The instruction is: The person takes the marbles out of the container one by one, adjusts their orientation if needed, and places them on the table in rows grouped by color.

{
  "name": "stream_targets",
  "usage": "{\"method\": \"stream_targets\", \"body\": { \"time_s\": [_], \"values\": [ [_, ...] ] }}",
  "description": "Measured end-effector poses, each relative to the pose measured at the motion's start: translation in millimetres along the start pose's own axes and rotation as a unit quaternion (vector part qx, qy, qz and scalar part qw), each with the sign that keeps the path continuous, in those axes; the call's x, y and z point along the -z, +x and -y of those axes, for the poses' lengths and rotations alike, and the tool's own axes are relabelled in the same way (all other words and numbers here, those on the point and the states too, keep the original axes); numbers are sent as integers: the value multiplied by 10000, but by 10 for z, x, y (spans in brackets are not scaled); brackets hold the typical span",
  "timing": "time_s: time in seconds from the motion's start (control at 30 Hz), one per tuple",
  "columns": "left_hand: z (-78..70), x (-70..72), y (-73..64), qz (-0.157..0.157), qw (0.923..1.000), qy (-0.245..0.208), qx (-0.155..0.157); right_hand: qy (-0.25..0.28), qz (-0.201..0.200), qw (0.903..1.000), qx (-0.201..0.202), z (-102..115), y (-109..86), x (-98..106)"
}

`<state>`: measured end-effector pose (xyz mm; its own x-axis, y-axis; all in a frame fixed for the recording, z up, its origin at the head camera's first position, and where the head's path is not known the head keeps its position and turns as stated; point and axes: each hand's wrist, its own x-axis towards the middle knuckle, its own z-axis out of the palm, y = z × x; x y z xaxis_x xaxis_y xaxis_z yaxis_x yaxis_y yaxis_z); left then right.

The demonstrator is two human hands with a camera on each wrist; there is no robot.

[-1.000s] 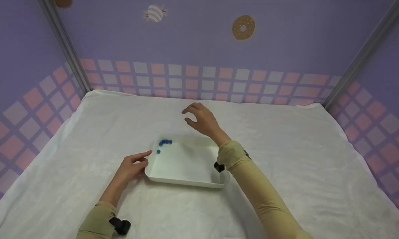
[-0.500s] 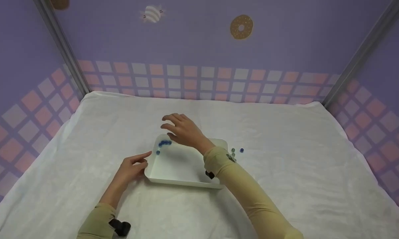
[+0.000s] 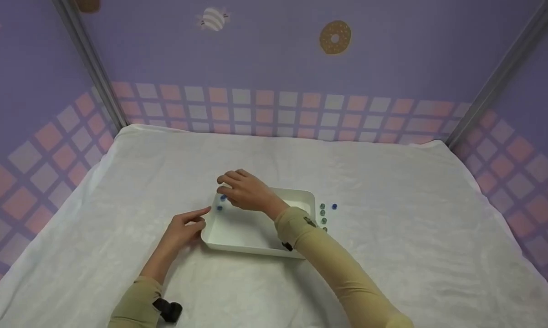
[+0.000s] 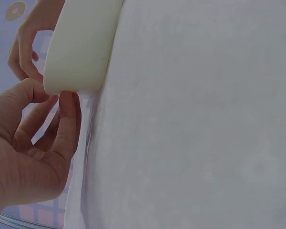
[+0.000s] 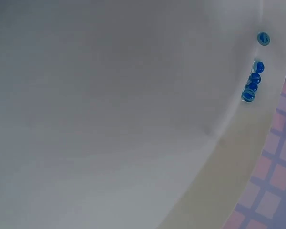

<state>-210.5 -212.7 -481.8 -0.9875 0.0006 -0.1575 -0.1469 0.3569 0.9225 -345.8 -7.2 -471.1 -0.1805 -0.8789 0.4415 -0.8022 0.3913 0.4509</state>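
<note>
Blue marbles (image 3: 219,207) lie inside a white tray (image 3: 255,249), in its corner at about ten o'clock, with twelve pointing straight ahead of me. White cloth (image 3: 415,228) spreads under the tray; beyond, at twelve, stands a purple wall (image 3: 274,45) with pink and white checks and a doughnut print (image 3: 335,37). Just outside the tray, at three o'clock, a short column of greenish marbles (image 3: 324,220) rests on the cloth, with a loose blue marble (image 3: 334,206) near its far end. My right sleeve (image 3: 337,259) slants in from five o'clock, covering part of the tray's three o'clock side. My right hand (image 3: 246,189) is above the corner, fingers loosely bent and apart, hiding some marbles from the head view; those showing lie at its eight o'clock. My right wrist view shows several bunched along the tray's side, one slightly apart. My left hand (image 3: 182,230), fingers relaxed, touches the tray's outside at nine o'clock; the marbles lie at that hand's two o'clock.
</note>
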Motion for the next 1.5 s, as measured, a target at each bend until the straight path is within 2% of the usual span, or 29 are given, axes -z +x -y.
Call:
{"method": "stream_targets", "body": {
  "time_s": [0.27,0.4,0.7,0.97,1.3,1.5],
  "values": [
    [31,-8,-2,50,10000,-31,10,155,581,9982,44,101,-12,-68],
    [22,-6,-8,36,10000,1,51,392,961,9946,30,133,-1,-85],
    [15,-1,8,-6,9999,55,128,805,1487,9856,53,186,31,-33],
    [9,-3,11,-49,9998,59,171,975,1558,9830,-9,230,65,-62],
    [6,-4,-1,6,9999,-87,93,1769,1335,9748,-241,243,48,-61],
    [25,-3,8,-8,9999,-125,60,1849,1678,9679,-298,193,45,-38]
  ]
}}
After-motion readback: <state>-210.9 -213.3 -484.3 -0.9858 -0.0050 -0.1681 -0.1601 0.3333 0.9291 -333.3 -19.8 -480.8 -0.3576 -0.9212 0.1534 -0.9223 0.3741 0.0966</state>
